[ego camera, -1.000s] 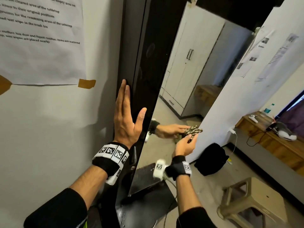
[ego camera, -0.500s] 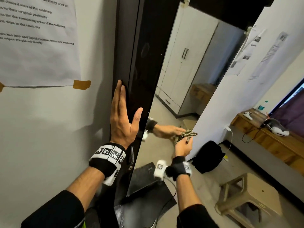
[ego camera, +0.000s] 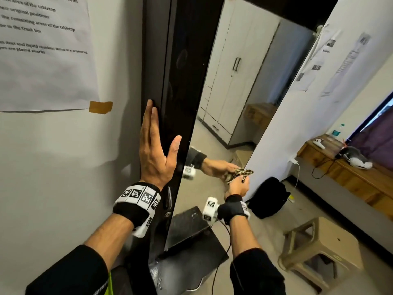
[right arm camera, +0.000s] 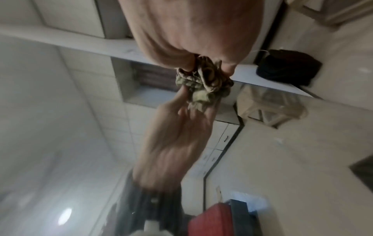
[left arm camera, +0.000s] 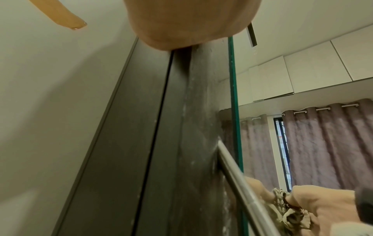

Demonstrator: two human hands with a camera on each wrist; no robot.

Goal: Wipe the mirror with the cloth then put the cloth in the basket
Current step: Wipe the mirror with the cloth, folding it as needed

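While the left hand (ego camera: 156, 154) lies flat with straight fingers against the dark frame (ego camera: 170, 81) beside the mirror (ego camera: 238, 99), thumb spread apart toward the glass, the right hand (ego camera: 237, 185) presses a bunched cloth (ego camera: 241, 173) onto the mirror's lower part, fingers curled tight around it (patterned, olive-tan fabric). Its reflection meets the cloth at the glass. From the right wrist view the cloth (right arm camera: 203, 83) is wadded between fingertips and glass. Paper (ego camera: 42, 52) is taped to the wall at left. A stool (ego camera: 323, 250) and black bag (ego camera: 269, 196) sit on the floor at right.
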